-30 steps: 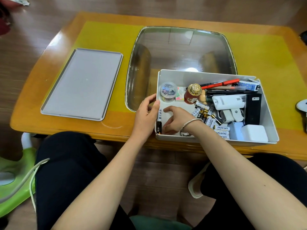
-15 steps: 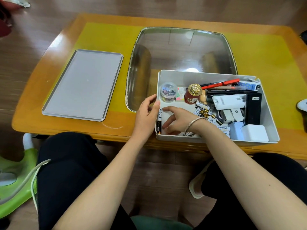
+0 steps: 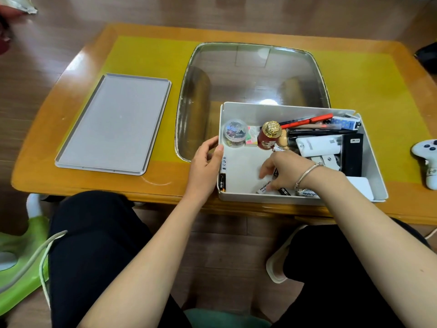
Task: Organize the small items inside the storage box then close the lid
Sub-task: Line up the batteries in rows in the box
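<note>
The white storage box stands open on the table's front edge. Holding its left wall is my left hand, thumb over the rim and fingers outside. My right hand is inside the box, its fingers curled onto loose batteries by the front wall, and it seems to pinch a dark one. Another battery lies along the left wall. A clear jar of clips, a red bottle with a gold cap, pens, a white power bank and a black case fill the back and right. The grey lid lies flat at the left.
A glass panel is set into the wooden table behind the box. A white game controller lies at the right edge. Beside my left leg on the floor is a green stool.
My right hand has moved from the box's front left corner rightward onto the batteries in the middle. My left hand has stayed on the left wall.
</note>
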